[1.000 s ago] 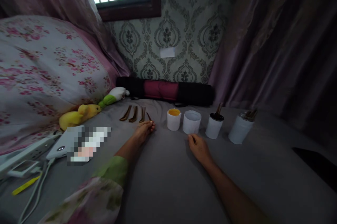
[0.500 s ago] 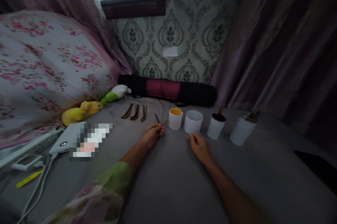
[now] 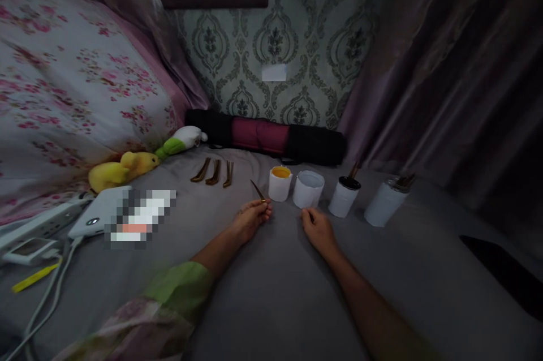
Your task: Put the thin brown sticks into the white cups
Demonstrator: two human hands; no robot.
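Note:
My left hand (image 3: 252,220) is closed on a slim, pointed brown-gold stick (image 3: 257,189), whose tip rises up and to the left. Just beyond it stands a white-wrapped cup (image 3: 279,188) with a yellow-orange inside. My right hand (image 3: 317,229) is curled shut on the grey sheet, close in front of a second white cup (image 3: 307,192) with a pale inside; nothing shows in its fingers. Farther right are a white-wrapped jar (image 3: 344,201) with a dark rim and another jar (image 3: 385,205), both holding brown sticks. Three small bundles of similar brown pieces (image 3: 214,173) lie to the left.
A black and maroon rolled bag (image 3: 259,136) lies along the wall. At left are plush toys (image 3: 123,171), a white power bank (image 3: 99,213), a power strip (image 3: 48,224), cables and a yellow marker (image 3: 36,278). A dark flat object (image 3: 504,273) lies at right.
The view has tilted down and shifted slightly. My left hand, still holding the slim stick, has moved a little right, nearer the yellow-lined cup. My right hand stays curled by the second cup.

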